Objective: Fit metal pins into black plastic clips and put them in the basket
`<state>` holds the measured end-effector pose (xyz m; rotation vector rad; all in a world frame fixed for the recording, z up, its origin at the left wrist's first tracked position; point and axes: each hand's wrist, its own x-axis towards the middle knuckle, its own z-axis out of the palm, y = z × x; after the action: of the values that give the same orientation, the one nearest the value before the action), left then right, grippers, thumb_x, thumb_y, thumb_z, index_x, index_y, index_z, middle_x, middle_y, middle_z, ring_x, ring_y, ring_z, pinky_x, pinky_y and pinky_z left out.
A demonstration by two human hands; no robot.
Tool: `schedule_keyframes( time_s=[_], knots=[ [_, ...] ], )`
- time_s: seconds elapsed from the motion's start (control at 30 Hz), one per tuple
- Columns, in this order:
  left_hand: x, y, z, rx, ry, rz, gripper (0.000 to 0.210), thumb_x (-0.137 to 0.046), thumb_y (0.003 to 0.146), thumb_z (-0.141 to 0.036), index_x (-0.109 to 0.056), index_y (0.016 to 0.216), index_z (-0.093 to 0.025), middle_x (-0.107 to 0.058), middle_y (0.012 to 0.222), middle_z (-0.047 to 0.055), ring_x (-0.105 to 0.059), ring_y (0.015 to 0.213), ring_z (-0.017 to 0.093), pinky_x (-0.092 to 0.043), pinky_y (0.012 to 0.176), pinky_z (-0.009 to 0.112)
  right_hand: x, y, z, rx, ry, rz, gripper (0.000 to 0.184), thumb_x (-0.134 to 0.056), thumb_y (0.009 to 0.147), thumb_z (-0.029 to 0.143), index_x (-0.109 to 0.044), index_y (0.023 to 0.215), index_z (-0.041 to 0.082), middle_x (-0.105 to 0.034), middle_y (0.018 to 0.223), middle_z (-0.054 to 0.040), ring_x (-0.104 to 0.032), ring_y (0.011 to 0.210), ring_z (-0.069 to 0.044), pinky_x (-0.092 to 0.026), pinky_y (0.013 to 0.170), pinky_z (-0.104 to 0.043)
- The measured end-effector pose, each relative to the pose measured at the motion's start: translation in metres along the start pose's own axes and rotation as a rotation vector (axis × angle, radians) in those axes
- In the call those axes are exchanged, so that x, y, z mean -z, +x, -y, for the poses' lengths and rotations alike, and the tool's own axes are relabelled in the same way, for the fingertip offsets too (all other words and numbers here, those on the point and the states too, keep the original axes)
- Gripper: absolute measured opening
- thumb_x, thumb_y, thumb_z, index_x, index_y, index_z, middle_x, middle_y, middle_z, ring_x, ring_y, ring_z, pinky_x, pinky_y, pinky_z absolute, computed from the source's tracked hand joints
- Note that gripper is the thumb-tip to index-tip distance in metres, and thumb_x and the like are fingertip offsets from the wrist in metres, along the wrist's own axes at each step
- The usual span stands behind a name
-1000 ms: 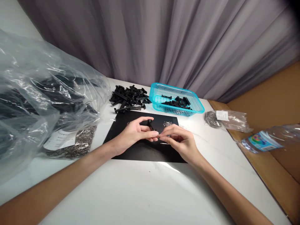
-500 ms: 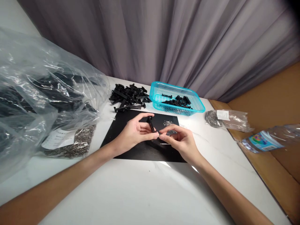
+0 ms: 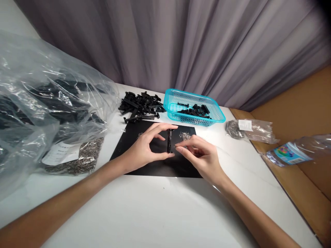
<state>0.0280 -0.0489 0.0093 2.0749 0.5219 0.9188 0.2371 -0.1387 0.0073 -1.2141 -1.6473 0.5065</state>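
My left hand (image 3: 144, 144) pinches a narrow black plastic part (image 3: 169, 141) by its two ends, index finger on top and thumb below, so it stands upright over a black mat (image 3: 160, 167). Just right of the part, apart from it, my right hand (image 3: 200, 153) is closed with thumb and index fingertips together. A tiny bright speck shows at those fingertips, too small to name. Behind the right hand a small heap of silvery metal pieces (image 3: 184, 136) lies on the mat. A second small heap (image 3: 140, 135) is partly hidden behind my left hand.
A pile of black plastic parts (image 3: 141, 105) lies behind the mat, beside a blue basket (image 3: 193, 120) holding similar parts. Large clear plastic bags (image 3: 51, 93) and a bag of metal pieces (image 3: 88, 155) fill the left. To the right are a small bag (image 3: 245, 129) and a plastic bottle (image 3: 292, 153).
The black part has turned upright, its lower end now on my left thumb. My right fingertips have come away from it to the right. A thin silvery rod below them is no longer visible.
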Motion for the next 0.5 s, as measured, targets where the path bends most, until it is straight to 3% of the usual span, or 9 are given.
schedule_keyframes(
  time_s=[0.23, 0.5],
  knots=[
    [0.0048, -0.0005, -0.0004, -0.018, 0.093, 0.034, 0.067, -0.082, 0.082, -0.025, -0.055, 0.143, -0.032, -0.060, 0.143, 0.004, -0.060, 0.125, 0.026, -0.050, 0.109, 0.041, -0.0018, -0.0002, -0.0012, 0.124, -0.046, 0.076, 0.010, -0.071, 0.097, 0.025, -0.079, 0.102, 0.022, -0.045, 0.070, 0.0037, -0.041, 0.060, -0.012, -0.037, 0.056, -0.028],
    [0.0047, -0.0012, -0.0001, -0.024, 0.144, 0.042, 0.067, -0.079, 0.080, -0.017, -0.056, 0.141, -0.031, -0.062, 0.141, 0.003, -0.062, 0.120, 0.023, -0.052, 0.104, 0.037, 0.0009, 0.0019, 0.0012, 0.130, -0.020, 0.145, 0.010, -0.072, 0.096, 0.023, -0.080, 0.101, 0.021, -0.048, 0.072, 0.0028, -0.043, 0.062, -0.012, -0.039, 0.057, -0.027]
  ],
)
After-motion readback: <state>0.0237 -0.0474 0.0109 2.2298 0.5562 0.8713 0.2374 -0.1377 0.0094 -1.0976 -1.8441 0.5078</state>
